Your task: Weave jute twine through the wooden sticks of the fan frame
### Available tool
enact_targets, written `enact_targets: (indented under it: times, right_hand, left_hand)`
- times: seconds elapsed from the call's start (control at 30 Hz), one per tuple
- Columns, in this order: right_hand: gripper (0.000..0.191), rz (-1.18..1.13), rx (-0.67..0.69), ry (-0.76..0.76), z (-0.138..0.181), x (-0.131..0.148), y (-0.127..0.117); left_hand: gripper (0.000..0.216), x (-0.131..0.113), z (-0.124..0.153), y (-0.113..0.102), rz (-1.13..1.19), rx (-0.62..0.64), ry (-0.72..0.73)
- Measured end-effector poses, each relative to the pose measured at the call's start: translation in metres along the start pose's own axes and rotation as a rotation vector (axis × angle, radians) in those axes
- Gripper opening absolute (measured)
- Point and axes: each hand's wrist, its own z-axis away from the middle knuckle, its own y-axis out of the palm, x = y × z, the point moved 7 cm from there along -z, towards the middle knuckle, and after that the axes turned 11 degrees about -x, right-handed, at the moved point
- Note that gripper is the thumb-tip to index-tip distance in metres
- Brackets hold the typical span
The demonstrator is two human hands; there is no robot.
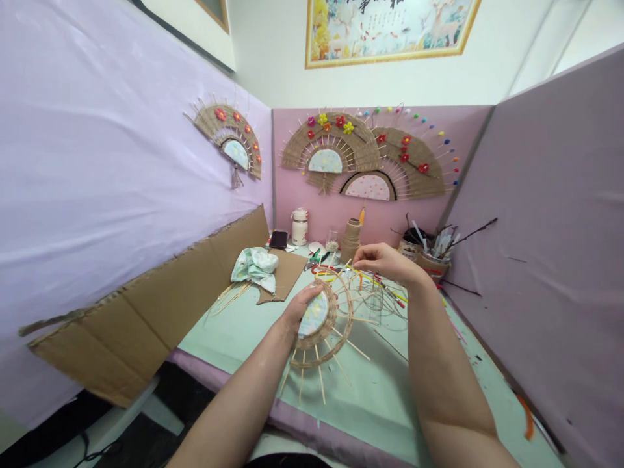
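Observation:
My left hand [303, 305] grips a half-round fan frame [335, 318] by its centre, thumb over the pale blue patterned cloth [312, 315]. Brown twine is woven in bands around that centre, and thin wooden sticks [351, 343] spread outward from it. Above the fan's far right edge, my right hand [380, 261] is closed in a pinch near a stick tip. What it pinches seems to be a thin strand of twine, though the fingers mostly hide it. Loose twine [385, 302] lies in loops on the table below this hand.
A twine cone [351, 239], white bottle [299, 226] and containers of sticks [433, 260] stand at the back. Crumpled cloth [254, 265] rests on cardboard [285, 276] at left. A tall cardboard strip [160, 305] edges the table [234, 331]. Finished fans [331, 140] hang on the partitions.

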Motion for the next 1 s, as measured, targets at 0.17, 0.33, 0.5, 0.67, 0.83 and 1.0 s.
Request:
enact_targets:
  times: [0.17,0.33,0.5,0.67,0.83,1.0]
  right_hand:
    - [0.033,0.036,-0.015,-0.005,0.004,0.006,-0.007]
    - [0.031,0.066,-0.012,-0.022,0.005,0.007,-0.007]
    - [0.032,0.079,0.011,-0.040,0.003,0.001,-0.005]
    - [0.034,0.012,0.100,-0.019,0.004,-0.002,0.002]
    - [0.033,-0.093,0.145,0.040,0.002,-0.012,0.013]
    - [0.032,-0.118,0.235,0.071,-0.003,-0.016,0.037]
  left_hand:
    - [0.025,0.003,-0.003,-0.003,-0.092,-0.017,0.006]
    - [0.028,0.005,-0.004,-0.003,-0.124,0.000,-0.004]
    - [0.028,0.009,-0.003,-0.003,-0.156,0.005,-0.021]
    - [0.029,0.010,0.000,0.002,-0.165,0.061,-0.028]
    - [0.028,0.008,0.004,0.005,-0.145,0.064,-0.016]
    - [0.029,0.006,0.007,0.008,-0.084,0.104,0.001]
